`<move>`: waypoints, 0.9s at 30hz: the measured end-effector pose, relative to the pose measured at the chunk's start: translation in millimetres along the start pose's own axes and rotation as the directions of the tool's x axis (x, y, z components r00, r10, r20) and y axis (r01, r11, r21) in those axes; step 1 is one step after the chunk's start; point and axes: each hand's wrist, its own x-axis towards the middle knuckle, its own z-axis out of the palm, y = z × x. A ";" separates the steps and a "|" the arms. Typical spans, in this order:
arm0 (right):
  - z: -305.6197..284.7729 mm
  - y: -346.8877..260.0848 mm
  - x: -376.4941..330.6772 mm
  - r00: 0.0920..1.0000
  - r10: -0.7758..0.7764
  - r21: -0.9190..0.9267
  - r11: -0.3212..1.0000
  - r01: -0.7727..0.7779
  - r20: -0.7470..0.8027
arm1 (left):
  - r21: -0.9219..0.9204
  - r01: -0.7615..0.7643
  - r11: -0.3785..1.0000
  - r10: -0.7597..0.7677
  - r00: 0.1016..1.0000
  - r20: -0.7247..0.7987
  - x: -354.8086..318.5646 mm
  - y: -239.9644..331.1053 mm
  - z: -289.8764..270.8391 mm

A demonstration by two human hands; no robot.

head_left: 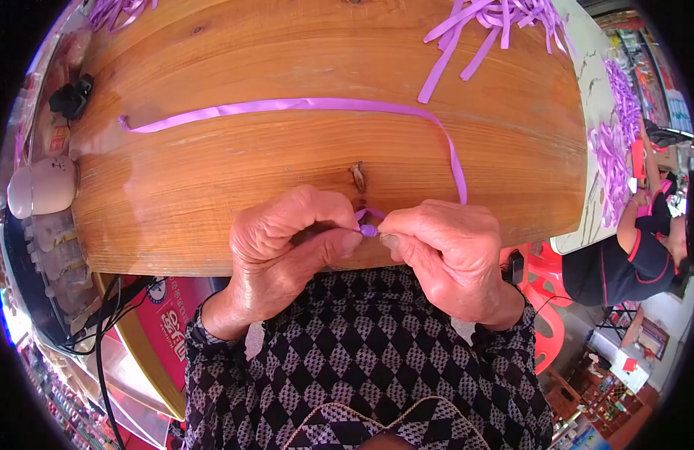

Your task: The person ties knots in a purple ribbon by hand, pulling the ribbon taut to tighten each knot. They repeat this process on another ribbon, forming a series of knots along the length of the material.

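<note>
Between my two hands, just above the near edge of the wooden table [287, 161], is a small knot at one end of a purple ribbon [309, 104]. My left hand [290, 244] pinches one side of the knot between thumb and forefinger. On its other side my right hand [444, 244] pinches in the same way, fingers curled in. From my right hand the ribbon runs away over the wood, bends, and stretches left to a far end with a small knot. A little ribbon loop shows just above the pinched knot.
Loose purple ribbons [504, 19] lie in a pile at the far right, others [118, 11] at the far left. A white table [579, 236] on the right bears more ribbons [613, 165]. A co-worker [632, 251] sits there beside a red plastic chair [545, 274]. Black cables [103, 337] hang at left.
</note>
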 end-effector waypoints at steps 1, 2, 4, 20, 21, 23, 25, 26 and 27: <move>0.3 -0.2 0.1 1.000 0.009 0.001 1.000 -0.009 -0.001 | 0.057 -0.040 0.998 0.040 0.999 0.003 0.6 -0.2 -0.7; 0.6 -0.3 0.1 1.000 0.018 0.002 1.000 -0.018 -0.003 | 0.113 -0.080 0.990 0.079 0.997 0.009 1.0 -0.4 -1.1; -0.7 0.4 -1.4 1.000 0.028 0.012 1.000 -0.028 0.005 | 0.162 -0.097 0.982 0.096 0.995 0.013 2.0 -0.7 -0.4; -7.5 -2.7 -4.9 0.963 0.236 0.194 0.946 -0.258 0.129 | 0.324 -0.049 0.945 0.029 0.997 0.066 1.0 5.5 -5.9; -7.7 -2.7 -4.7 0.963 0.238 0.195 0.946 -0.260 0.129 | 0.323 -0.048 0.945 0.028 0.997 0.067 1.3 5.2 -6.1; -7.9 -2.3 -4.2 0.961 0.239 0.187 0.946 -0.263 0.140 | 0.339 -0.064 0.938 0.041 0.996 0.076 1.9 4.6 -6.5; -7.8 -2.9 -4.3 0.956 0.259 0.195 0.939 -0.283 0.139 | 0.320 -0.027 0.947 0.006 0.998 0.069 2.0 7.7 -5.9; -7.6 -3.3 -4.2 0.951 0.277 0.202 0.932 -0.301 0.138 | 0.300 0.009 0.954 -0.029 0.998 0.062 2.1 8.7 -5.5; -6.9 -2.9 -3.4 0.951 0.277 0.203 0.932 -0.301 0.139 | 0.300 0.010 0.954 -0.030 0.998 0.061 2.0 8.7 -5.4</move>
